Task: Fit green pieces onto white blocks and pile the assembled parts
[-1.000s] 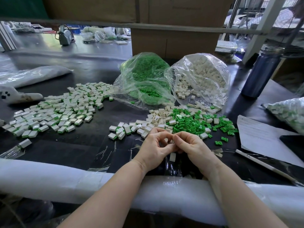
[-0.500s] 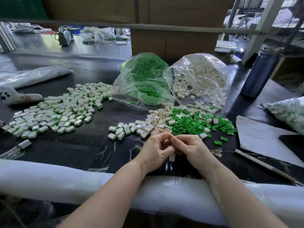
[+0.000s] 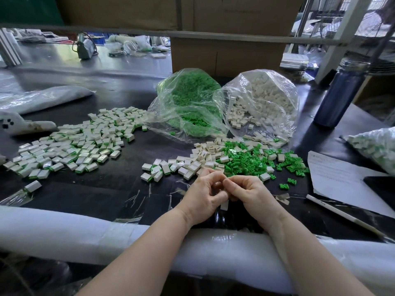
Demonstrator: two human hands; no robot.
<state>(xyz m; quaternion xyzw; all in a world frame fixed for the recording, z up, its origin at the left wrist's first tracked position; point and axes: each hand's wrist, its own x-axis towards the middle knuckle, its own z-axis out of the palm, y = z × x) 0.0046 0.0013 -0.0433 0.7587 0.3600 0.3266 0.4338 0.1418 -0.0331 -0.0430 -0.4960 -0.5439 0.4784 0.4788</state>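
Our left hand (image 3: 204,196) and right hand (image 3: 251,194), just below the loose green pieces (image 3: 243,162), stay curled together, pinching a white block (image 3: 224,205), so we judge fitting continues.

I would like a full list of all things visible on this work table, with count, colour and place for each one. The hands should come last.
assembled parts: many, white with green, pile at left
loose white blocks: many, white, centre
loose green pieces: many, green, right of centre
green bag: one, clear with green pieces, centre rear
white bag: one, clear with white blocks, right of the green bag
third bag: one, clear, right edge
bottle: one, dark blue, right rear
paper sheet: one, white, right
cardboard box: one, brown, behind the bags
left hand: one, grips a white block
right hand: one, fingers curled against the left hand
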